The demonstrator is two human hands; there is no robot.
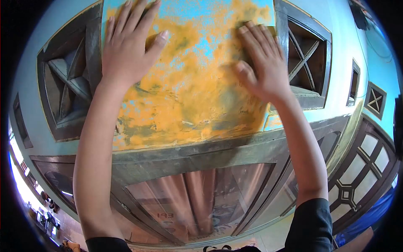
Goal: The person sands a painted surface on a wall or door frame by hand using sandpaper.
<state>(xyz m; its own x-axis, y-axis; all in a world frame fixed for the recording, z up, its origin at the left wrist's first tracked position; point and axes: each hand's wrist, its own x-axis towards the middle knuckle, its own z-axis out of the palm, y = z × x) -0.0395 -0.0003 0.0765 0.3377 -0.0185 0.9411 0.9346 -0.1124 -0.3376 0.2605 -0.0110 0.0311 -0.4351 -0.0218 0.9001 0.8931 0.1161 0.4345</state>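
Both my arms reach up to a wall patch (189, 94) with blotchy orange and turquoise paint and dark smudges. At its upper left, my left hand (128, 50) lies with fingers stretched out and thumb apart, seemingly flat on the surface. My right hand (264, 63) rests at the patch's right side, fingers extended and fairly close together, thumb held away. Neither hand shows anything in its grasp. Whatever lies under the palms is hidden.
Dark wooden vents with crossed slats flank the patch, a left vent (69, 75) and a right vent (308, 59). Beneath runs a wooden beam (189, 153) above a glass window (197, 201) with a pinkish curtain behind. A panelled door (361, 172) and blue sheet (369, 214) are at right.
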